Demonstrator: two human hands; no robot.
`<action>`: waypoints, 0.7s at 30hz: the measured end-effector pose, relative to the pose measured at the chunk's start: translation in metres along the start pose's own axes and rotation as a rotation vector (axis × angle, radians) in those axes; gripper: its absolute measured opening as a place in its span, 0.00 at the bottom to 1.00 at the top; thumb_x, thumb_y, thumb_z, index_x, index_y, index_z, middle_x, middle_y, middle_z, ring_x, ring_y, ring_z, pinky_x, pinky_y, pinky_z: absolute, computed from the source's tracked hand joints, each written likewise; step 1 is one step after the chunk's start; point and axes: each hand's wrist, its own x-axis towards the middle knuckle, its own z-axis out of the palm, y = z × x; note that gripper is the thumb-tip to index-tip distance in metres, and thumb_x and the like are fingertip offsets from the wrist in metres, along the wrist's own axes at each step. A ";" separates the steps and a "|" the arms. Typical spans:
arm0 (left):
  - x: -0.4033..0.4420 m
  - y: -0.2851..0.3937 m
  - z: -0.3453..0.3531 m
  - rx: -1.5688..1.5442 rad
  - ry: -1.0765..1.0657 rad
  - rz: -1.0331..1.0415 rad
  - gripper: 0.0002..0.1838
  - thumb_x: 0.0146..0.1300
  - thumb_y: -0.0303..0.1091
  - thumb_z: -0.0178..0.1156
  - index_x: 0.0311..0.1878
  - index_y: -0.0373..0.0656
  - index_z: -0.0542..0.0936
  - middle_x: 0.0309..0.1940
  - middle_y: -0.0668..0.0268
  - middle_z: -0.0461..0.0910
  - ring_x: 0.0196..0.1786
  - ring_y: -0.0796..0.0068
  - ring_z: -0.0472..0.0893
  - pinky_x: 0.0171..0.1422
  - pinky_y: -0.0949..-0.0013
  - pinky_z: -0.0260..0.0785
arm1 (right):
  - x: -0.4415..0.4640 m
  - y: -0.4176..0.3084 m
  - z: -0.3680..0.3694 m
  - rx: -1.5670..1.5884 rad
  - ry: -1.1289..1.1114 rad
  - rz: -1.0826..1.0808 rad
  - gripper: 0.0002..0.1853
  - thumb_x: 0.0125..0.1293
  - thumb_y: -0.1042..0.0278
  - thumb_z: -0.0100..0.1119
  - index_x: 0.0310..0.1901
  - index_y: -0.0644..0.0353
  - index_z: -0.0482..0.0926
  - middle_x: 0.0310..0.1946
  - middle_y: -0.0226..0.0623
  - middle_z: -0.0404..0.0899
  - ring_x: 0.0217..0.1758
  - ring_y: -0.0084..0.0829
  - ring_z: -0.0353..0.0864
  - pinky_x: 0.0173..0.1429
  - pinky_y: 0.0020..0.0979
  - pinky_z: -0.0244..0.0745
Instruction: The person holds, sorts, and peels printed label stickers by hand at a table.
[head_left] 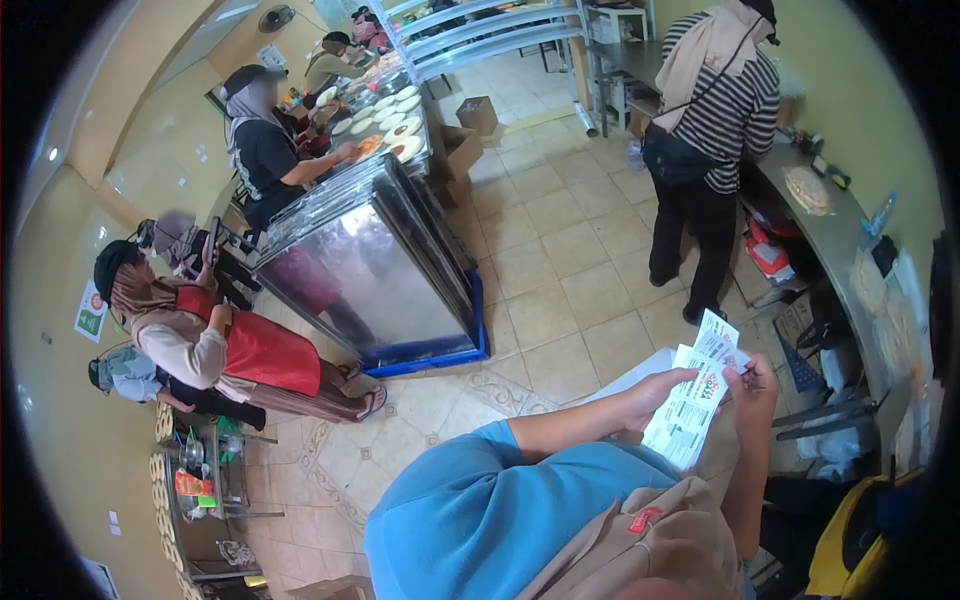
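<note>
I hold several white printed label sheets (692, 405) with red lettering and small dark text, fanned a little over each other. My left hand (650, 398) is closed on their left side, the thumb lying across the front. At the upper right edge, my right hand (754, 385) pinches a sheet between thumb and fingers. A larger pale sheet or surface (640, 372) shows behind my left hand; I cannot make out what it is. My blue sleeve and a brown cloth fill the area below.
Stacked metal trays (400, 270) stand on a blue base (430, 355) ahead. Beyond, a person in black works at a table of round pizza bases (385, 118). Another person in a red apron (265, 345) stands left. Someone in stripes (725, 85) is at the right counter (815, 220).
</note>
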 end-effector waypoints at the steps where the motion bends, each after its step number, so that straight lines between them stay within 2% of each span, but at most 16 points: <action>1: 0.007 0.006 -0.002 -0.004 0.027 0.024 0.26 0.65 0.48 0.43 0.59 0.38 0.62 0.50 0.59 0.73 0.50 0.67 0.75 0.55 0.65 0.67 | 0.012 0.006 -0.004 0.058 -0.010 0.006 0.07 0.53 0.81 0.57 0.36 0.66 0.73 0.38 0.34 0.73 0.35 0.17 0.71 0.37 0.20 0.67; 2: 0.013 0.014 -0.009 -0.008 0.024 0.012 0.26 0.65 0.48 0.43 0.59 0.38 0.62 0.50 0.59 0.73 0.50 0.67 0.75 0.55 0.65 0.67 | 0.021 0.012 -0.007 0.113 -0.012 0.013 0.07 0.55 0.81 0.56 0.36 0.65 0.73 0.35 0.33 0.75 0.35 0.17 0.72 0.38 0.21 0.68; 4: 0.030 0.026 -0.021 -0.014 0.073 0.025 0.30 0.65 0.54 0.41 0.60 0.40 0.62 0.51 0.60 0.73 0.49 0.66 0.75 0.54 0.65 0.67 | 0.035 0.018 -0.007 0.030 0.056 -0.086 0.07 0.55 0.80 0.57 0.37 0.64 0.73 0.33 0.31 0.75 0.36 0.18 0.73 0.40 0.21 0.68; 6: 0.032 0.038 -0.022 -0.045 0.129 -0.054 0.31 0.64 0.55 0.41 0.61 0.40 0.60 0.52 0.60 0.71 0.49 0.65 0.75 0.54 0.64 0.67 | 0.039 0.016 0.000 -0.015 0.120 -0.040 0.07 0.54 0.81 0.58 0.36 0.65 0.73 0.33 0.30 0.76 0.36 0.18 0.73 0.41 0.20 0.68; 8: 0.038 0.047 -0.030 -0.061 0.024 0.039 0.30 0.64 0.54 0.42 0.60 0.40 0.61 0.51 0.59 0.72 0.49 0.65 0.76 0.53 0.64 0.68 | 0.050 0.009 0.008 0.099 0.157 0.005 0.08 0.54 0.81 0.58 0.37 0.65 0.74 0.33 0.30 0.76 0.35 0.18 0.73 0.41 0.20 0.68; 9: 0.038 0.049 -0.031 -0.086 0.027 0.004 0.30 0.64 0.54 0.42 0.60 0.40 0.61 0.51 0.59 0.72 0.49 0.65 0.76 0.53 0.64 0.68 | 0.054 0.014 0.008 0.087 0.181 0.039 0.08 0.54 0.81 0.58 0.37 0.65 0.74 0.33 0.30 0.76 0.35 0.18 0.73 0.41 0.20 0.68; 11: 0.045 0.066 -0.014 -0.055 0.050 0.136 0.31 0.64 0.53 0.43 0.61 0.37 0.59 0.52 0.58 0.71 0.51 0.64 0.74 0.53 0.63 0.68 | 0.074 0.012 0.002 0.225 0.139 -0.093 0.09 0.54 0.81 0.58 0.39 0.65 0.76 0.35 0.32 0.77 0.33 0.17 0.73 0.38 0.19 0.68; 12: 0.046 0.072 -0.018 -0.057 0.053 0.132 0.31 0.64 0.53 0.43 0.61 0.37 0.59 0.52 0.58 0.71 0.51 0.64 0.74 0.53 0.63 0.68 | 0.082 0.012 0.004 0.225 0.143 -0.088 0.09 0.54 0.81 0.58 0.39 0.65 0.76 0.35 0.32 0.77 0.33 0.17 0.73 0.38 0.19 0.68; 14: 0.046 0.081 -0.024 0.100 0.191 0.194 0.31 0.64 0.52 0.43 0.60 0.35 0.59 0.52 0.56 0.70 0.51 0.64 0.74 0.53 0.63 0.68 | 0.095 0.009 0.008 0.099 0.109 0.107 0.07 0.55 0.81 0.57 0.37 0.64 0.76 0.34 0.31 0.76 0.31 0.17 0.74 0.34 0.18 0.68; 15: 0.047 0.084 -0.027 0.107 0.180 0.219 0.31 0.64 0.52 0.44 0.60 0.33 0.59 0.52 0.55 0.70 0.51 0.64 0.74 0.53 0.64 0.68 | 0.101 0.001 0.014 0.186 0.096 0.098 0.10 0.53 0.81 0.58 0.39 0.64 0.75 0.33 0.32 0.76 0.29 0.17 0.73 0.30 0.19 0.68; 16: 0.046 0.084 -0.026 0.093 0.190 0.223 0.31 0.64 0.52 0.44 0.60 0.33 0.59 0.52 0.55 0.70 0.51 0.64 0.74 0.53 0.64 0.68 | 0.104 -0.001 0.021 0.184 0.084 0.111 0.10 0.53 0.81 0.58 0.39 0.64 0.75 0.33 0.32 0.76 0.29 0.17 0.73 0.30 0.19 0.68; 18: 0.047 0.097 -0.015 0.141 0.310 0.271 0.30 0.65 0.51 0.44 0.59 0.33 0.61 0.51 0.56 0.71 0.50 0.66 0.75 0.53 0.65 0.68 | 0.119 -0.010 0.030 0.099 0.099 -0.152 0.15 0.52 0.82 0.59 0.43 0.63 0.73 0.32 0.34 0.75 0.27 0.18 0.73 0.30 0.18 0.68; 19: 0.048 0.098 -0.015 0.139 0.323 0.296 0.30 0.65 0.51 0.44 0.59 0.33 0.61 0.51 0.56 0.71 0.50 0.66 0.75 0.53 0.65 0.68 | 0.121 -0.008 0.026 0.022 -0.005 -0.072 0.21 0.48 0.82 0.62 0.46 0.63 0.71 0.35 0.37 0.73 0.30 0.21 0.73 0.33 0.20 0.69; 20: 0.048 0.097 -0.017 0.177 0.380 0.285 0.30 0.65 0.51 0.44 0.58 0.33 0.62 0.49 0.57 0.72 0.49 0.67 0.75 0.52 0.65 0.69 | 0.121 -0.005 0.024 0.039 -0.041 -0.082 0.21 0.48 0.82 0.62 0.46 0.63 0.71 0.35 0.37 0.73 0.30 0.21 0.73 0.33 0.20 0.69; 21: 0.047 0.096 -0.015 0.217 0.442 0.292 0.29 0.65 0.51 0.44 0.57 0.33 0.63 0.48 0.57 0.73 0.49 0.68 0.75 0.51 0.66 0.69 | 0.123 -0.006 0.022 -0.105 -0.123 -0.071 0.22 0.45 0.82 0.64 0.45 0.63 0.71 0.36 0.37 0.71 0.32 0.23 0.73 0.35 0.22 0.69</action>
